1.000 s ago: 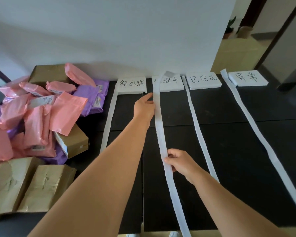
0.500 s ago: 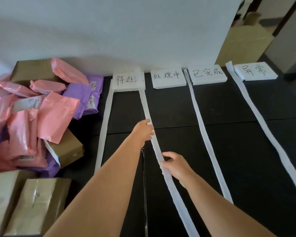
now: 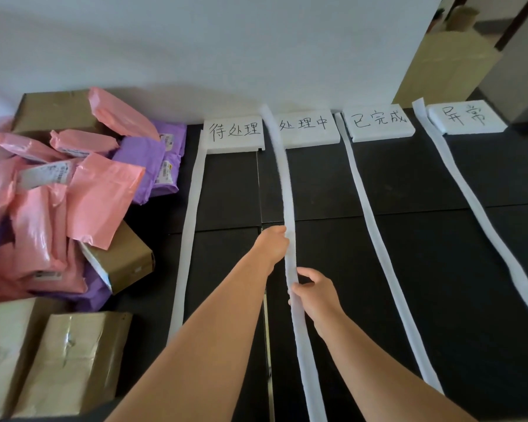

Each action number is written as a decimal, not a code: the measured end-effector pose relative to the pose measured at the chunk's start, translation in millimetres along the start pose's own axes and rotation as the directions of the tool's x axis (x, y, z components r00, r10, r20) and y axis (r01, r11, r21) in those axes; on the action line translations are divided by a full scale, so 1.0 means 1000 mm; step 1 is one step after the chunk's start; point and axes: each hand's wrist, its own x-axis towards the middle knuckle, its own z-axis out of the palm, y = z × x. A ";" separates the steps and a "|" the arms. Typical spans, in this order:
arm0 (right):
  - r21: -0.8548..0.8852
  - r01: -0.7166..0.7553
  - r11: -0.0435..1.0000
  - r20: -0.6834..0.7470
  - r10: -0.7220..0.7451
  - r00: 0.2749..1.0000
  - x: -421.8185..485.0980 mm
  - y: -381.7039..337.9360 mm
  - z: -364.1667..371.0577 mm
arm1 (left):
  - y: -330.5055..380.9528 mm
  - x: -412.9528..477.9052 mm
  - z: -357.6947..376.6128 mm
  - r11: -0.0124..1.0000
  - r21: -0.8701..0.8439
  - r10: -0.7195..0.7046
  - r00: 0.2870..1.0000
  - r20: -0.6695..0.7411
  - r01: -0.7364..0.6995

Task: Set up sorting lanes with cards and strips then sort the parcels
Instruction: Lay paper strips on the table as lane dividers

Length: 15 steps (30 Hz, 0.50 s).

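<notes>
Second strip: a long white strip (image 3: 288, 193) lies on the black table (image 3: 439, 269). It runs from the far edge, between the first two cards, down to the near edge. Its far tip curls up against the wall.
Right hand: the right hand (image 3: 313, 289) pinches this strip between thumb and fingers, about midway down the table.
Left hand: the left hand (image 3: 272, 243) sits just beyond the right one, against the strip's left edge. Its fingers are hidden, so I cannot tell whether it grips or only touches.
Other strips: the first strip (image 3: 192, 208) lies to the left, and the third strip (image 3: 369, 220) and fourth strip (image 3: 476, 205) lie to the right. All three run from far edge to near edge and touch no other strip. The fourth slants toward the right edge.
Open room: dark tabletop shows between neighbouring strips. It is widest between the third and fourth, toward the near edge.
Cards: four white cards line the far edge, handwritten in black. The first card (image 3: 235, 130) reads 待处理, the second card (image 3: 305, 124) 处理中, the third card (image 3: 378, 120) 已完成, and the fourth card (image 3: 464, 117) 异常.
Parcels: these are heaped along the left side, left of the first strip. There are pink mailers (image 3: 104, 196), purple mailers (image 3: 147, 159) and brown boxes (image 3: 73, 360), with boxes at the near-left and far-left corners.
Labels: several parcels carry shipping labels, but the print is too small to read.
Behind: a white wall (image 3: 226, 56) meets the far edge.
</notes>
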 end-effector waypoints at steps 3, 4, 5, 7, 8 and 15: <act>-0.008 -0.005 1.000 -0.014 0.005 1.000 -0.002 0.004 0.001 | -0.001 -0.004 0.001 1.000 0.028 0.001 1.000 0.009 -0.001; -0.013 -0.004 1.000 -0.016 0.004 1.000 -0.002 0.005 0.002 | -0.004 -0.002 0.001 0.999 0.052 0.009 1.000 0.004 -0.009; -0.017 -0.004 1.000 -0.016 0.004 1.000 -0.002 0.006 0.002 | -0.004 -0.004 -0.001 0.997 0.076 0.017 1.000 0.002 -0.017; -0.021 0.002 1.000 -0.008 -0.003 1.000 -0.002 0.006 0.002 | -0.007 -0.005 -0.003 0.992 0.125 0.026 1.000 -0.002 -0.026; -0.024 0.012 1.000 0.000 -0.012 1.000 -0.001 0.005 0.002 | -0.009 -0.004 -0.005 0.990 0.139 0.030 1.000 -0.006 -0.029; -0.076 0.050 0.996 0.034 -0.047 0.998 -0.002 0.005 0.008 | -0.016 -0.013 -0.016 0.997 0.074 -0.005 1.000 -0.016 0.006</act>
